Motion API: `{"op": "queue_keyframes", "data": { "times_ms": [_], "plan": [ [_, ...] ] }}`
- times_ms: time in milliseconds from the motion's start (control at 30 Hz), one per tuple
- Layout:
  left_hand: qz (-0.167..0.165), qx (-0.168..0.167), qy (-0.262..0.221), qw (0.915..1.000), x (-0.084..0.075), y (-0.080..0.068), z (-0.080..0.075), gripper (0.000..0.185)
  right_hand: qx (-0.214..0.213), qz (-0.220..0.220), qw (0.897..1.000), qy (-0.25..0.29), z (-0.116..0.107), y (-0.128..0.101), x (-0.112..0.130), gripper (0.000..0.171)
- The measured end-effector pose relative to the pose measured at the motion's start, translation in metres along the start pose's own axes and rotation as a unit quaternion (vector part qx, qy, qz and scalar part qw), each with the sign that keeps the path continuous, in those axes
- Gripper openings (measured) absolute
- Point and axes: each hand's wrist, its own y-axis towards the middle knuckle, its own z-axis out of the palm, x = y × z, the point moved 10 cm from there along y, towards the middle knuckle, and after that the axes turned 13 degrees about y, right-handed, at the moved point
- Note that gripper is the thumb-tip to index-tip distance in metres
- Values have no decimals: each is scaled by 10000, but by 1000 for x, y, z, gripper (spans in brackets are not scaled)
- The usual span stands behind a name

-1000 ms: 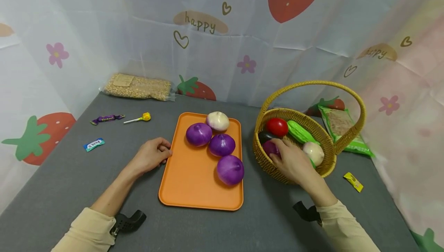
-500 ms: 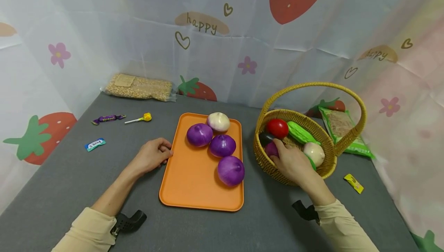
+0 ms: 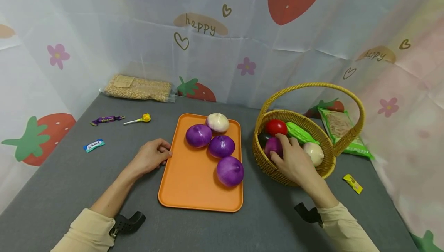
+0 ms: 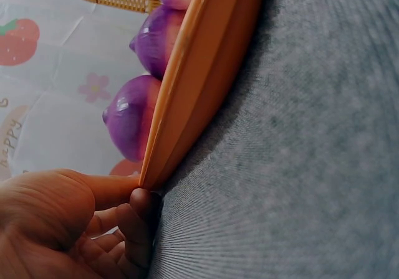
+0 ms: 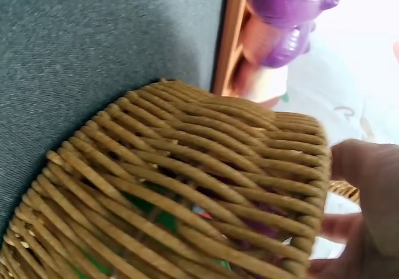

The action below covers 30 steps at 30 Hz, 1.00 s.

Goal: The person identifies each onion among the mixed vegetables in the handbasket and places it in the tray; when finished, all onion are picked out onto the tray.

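Note:
My left hand (image 3: 150, 157) pinches the left rim of an orange tray (image 3: 190, 190); in the left wrist view the thumb lies at the rim with curled fingers below. Three purple onions, one of them at the front right (image 3: 230, 171), and a white onion (image 3: 217, 122) sit on the tray. Inside the wicker basket (image 3: 265, 165), my right hand (image 3: 296, 159) grips another purple onion (image 3: 273, 147), thumb at its near side and fingers over the far side. The basket's wall hides most of that grip in the right wrist view, where part of the hand (image 5: 374, 198) shows.
The basket also holds a red tomato (image 3: 276, 127), a green cucumber-like vegetable (image 3: 300, 132), a white onion (image 3: 313, 153) and a dark vegetable (image 3: 263, 138). Its tall handle (image 3: 312, 85) arches overhead. Candies, a lollipop (image 3: 142, 118) and two bags, one of yellow kernels (image 3: 138, 87), lie around.
The purple onion in the basket has shifted slightly right with my right hand's fingers, covering more of the dark vegetable. My left hand stays at the tray's rim.

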Motion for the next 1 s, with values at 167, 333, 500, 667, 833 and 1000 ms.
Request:
{"op": "queue_keyframes", "data": {
  "times_ms": [167, 333, 500, 667, 833, 1000],
  "plan": [
    [-16, 42, -3, 10000, 1, 0, 1, 28, -1006, -877, 9906, 304, -24, -11, 29, 57],
    [1, 45, -26, 10000, 0, 0, 0, 28, -1148, -2587, 9581, 439, -29, -38, 80, 59],
    [29, 35, -3, 10000, -1, 1, 0, 27, -437, -3177, 9472, 54, -7, -59, 104, 53],
    [18, 57, 22, 10000, 0, 1, 1, 27, -235, -3193, 9467, -367, 10, -65, 104, 48],
    [-35, 69, 46, 10000, 1, 1, 1, 27, -187, -3181, 9466, -497, 20, -65, 103, 50],
    [-56, 66, 7, 10000, 1, 0, 1, 27, -34, -3332, 9411, -573, 34, -66, 111, 51]
  ]
}}
